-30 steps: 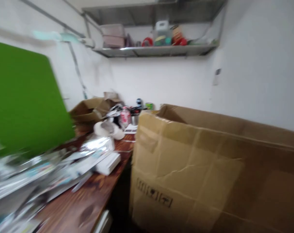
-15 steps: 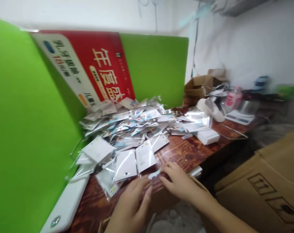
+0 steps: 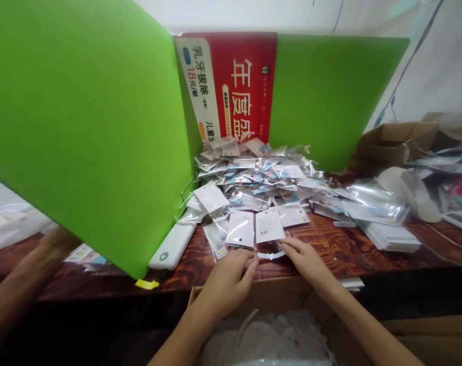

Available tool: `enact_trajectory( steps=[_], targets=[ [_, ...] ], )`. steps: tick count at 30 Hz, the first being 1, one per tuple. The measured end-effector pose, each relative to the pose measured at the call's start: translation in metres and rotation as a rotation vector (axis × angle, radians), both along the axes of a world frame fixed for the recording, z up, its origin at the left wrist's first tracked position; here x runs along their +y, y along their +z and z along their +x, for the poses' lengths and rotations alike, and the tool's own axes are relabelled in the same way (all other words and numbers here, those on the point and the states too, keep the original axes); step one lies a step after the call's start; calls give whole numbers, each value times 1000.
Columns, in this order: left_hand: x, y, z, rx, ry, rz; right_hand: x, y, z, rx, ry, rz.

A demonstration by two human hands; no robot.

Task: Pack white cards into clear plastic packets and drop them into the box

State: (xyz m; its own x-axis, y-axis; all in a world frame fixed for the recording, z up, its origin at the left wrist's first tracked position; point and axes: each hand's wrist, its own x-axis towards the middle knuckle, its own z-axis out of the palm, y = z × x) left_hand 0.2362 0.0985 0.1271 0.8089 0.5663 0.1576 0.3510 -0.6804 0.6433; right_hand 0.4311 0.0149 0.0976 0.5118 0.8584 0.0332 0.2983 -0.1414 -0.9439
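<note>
In front of me lies a clear plastic packet [image 3: 269, 224] with a white printed card inside. Its near end, with a curved pale strip [image 3: 269, 256], spans the gap between my hands. My left hand [image 3: 234, 277] has thumb and fingers pinched at the left end of that strip. At the right end, the fingertips of my right hand [image 3: 301, 255] close on the packet's edge; the thumb is partly hidden. Another card packet [image 3: 240, 229] lies just beyond my left fingers. A large heap of similar packets [image 3: 265, 173] spreads behind these.
Green boards [image 3: 330, 96] stand left and behind. A white power bank-like block [image 3: 173, 246] lies left. Below me is an open carton [image 3: 276, 290] with whitish plastic inside. A card stack [image 3: 393, 236] sits right. Another person's forearm [image 3: 28, 274] shows far left.
The view has swung left, bringing the other person's forearm into sight. My hands stay near the same packet, and the right fingers have drawn closer to its strip.
</note>
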Motion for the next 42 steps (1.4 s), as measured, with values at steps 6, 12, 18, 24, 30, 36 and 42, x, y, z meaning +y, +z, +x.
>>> enact_trajectory(
  steps=[6,12,18,24,30,36,42],
  targets=[
    [1,-14,-4,20,27,19,-23,34,-21,686,-44,264],
    [-4,-24,5,-242,53,243,-53,53,-47,845,239,326],
    [-17,-10,14,-388,91,588,-76,51,-71,853,327,230],
    [-18,3,8,-458,-31,611,-81,62,-80,453,314,224],
    [-17,4,6,-433,-77,515,-85,60,-78,-830,91,508],
    [-18,5,7,-381,-134,514,-85,62,-70,-1021,147,520],
    [-14,3,2,-333,-156,563,-75,58,-60,-1186,356,414]
  ],
)
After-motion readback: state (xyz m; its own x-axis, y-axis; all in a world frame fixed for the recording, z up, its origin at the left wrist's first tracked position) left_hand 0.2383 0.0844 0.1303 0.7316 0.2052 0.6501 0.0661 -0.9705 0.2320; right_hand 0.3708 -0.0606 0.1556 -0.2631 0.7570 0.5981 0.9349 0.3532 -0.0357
